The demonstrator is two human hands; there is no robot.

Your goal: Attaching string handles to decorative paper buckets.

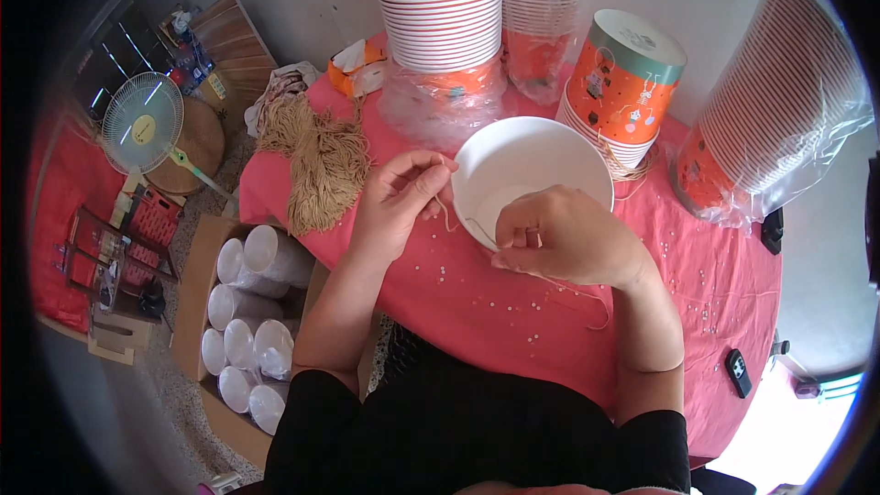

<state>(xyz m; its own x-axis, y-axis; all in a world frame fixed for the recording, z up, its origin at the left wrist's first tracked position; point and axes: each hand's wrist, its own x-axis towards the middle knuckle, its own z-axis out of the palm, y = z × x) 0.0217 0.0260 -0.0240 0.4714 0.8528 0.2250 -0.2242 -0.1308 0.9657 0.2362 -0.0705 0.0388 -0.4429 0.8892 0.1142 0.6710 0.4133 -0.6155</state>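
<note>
A large white paper bucket (467, 165) stands upright on the pink-covered table, its mouth facing me. At its left rim my left hand (403, 197) is closed, thumb and forefinger pinching a thin tan string (446, 213) that dangles below the fingertips. My right hand (573, 236) is closed over the bucket's near right rim. It grips string too, with a short bit showing by the fingertips and a long tail trailing onto the cloth below. Whether both hands hold the same string I cannot tell.
A bundle of tan strings (321, 160) hangs over the table's left edge. Tall stacks of paper buckets (440, 9), some plastic-wrapped, line the back. An orange-patterned bucket stack (628, 82) stands upside down. A carton (188, 302) of wrapped cups sits left. A black remote (738, 373) lies right.
</note>
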